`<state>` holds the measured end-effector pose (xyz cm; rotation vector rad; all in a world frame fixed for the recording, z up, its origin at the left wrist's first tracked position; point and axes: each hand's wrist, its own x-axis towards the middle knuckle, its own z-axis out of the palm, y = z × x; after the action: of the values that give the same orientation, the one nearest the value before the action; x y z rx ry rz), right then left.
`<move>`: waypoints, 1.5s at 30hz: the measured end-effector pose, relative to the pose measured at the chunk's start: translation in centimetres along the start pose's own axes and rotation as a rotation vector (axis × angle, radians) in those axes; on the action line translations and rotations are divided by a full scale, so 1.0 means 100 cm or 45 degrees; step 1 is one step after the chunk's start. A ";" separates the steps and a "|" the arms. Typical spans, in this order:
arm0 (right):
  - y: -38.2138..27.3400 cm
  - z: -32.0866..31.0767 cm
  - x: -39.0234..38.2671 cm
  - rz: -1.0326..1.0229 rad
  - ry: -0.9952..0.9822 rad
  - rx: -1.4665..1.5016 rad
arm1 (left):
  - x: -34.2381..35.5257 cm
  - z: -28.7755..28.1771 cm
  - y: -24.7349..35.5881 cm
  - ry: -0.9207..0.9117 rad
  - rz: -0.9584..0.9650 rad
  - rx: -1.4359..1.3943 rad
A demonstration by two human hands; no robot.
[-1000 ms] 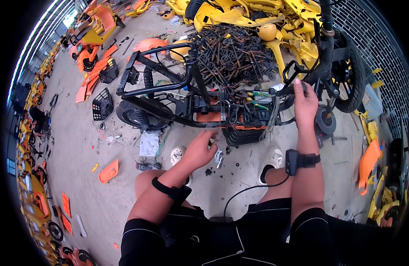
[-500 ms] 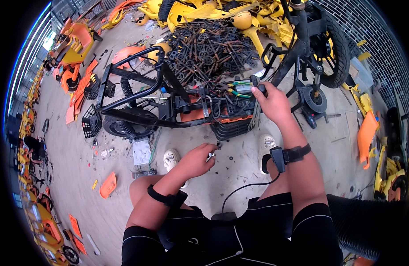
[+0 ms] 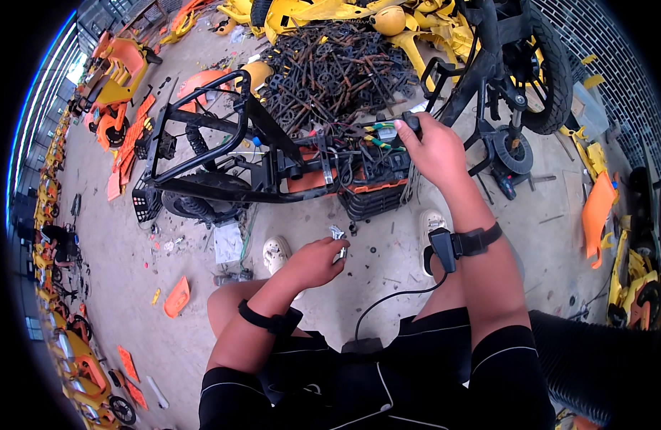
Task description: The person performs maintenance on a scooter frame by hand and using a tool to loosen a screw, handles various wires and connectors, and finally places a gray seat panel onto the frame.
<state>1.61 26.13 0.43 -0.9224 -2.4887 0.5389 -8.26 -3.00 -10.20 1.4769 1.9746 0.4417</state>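
Note:
My left hand [image 3: 320, 259] is curled round a small silver metal piece [image 3: 342, 254], low in front of the frame, beside shiny metal bits [image 3: 337, 232] on the floor. My right hand [image 3: 434, 147] grips a small black object [image 3: 413, 125] above the middle of the stripped black scooter frame [image 3: 253, 193]. Green-and-yellow handled tools [image 3: 381, 145] lie just left of it on the frame, among loose cables and an orange deck part [image 3: 304, 182]. What the black object is, I cannot tell.
Behind the frame are a rusty parts heap [image 3: 333, 75] and yellow panels [image 3: 316, 18]. The front wheel [image 3: 552, 72] stands right, near a brick wall [image 3: 620, 86]. An orange panel [image 3: 597, 215] lies right. Scooters [image 3: 94, 365] line the left, where a person [image 3: 55, 244] crouches.
My left hand has drawn back and down from the frame and closed on the metal piece. My right hand has shifted left along the frame with the black object. The view has shifted too.

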 end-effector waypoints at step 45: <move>0.121 0.053 -0.039 0.350 -0.898 -0.842 | -0.020 -0.006 -0.003 -0.012 -0.024 0.079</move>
<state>7.82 30.92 -10.94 -1.5472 -3.2923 0.0994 -8.50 -4.90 -9.42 1.4942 2.0097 0.3684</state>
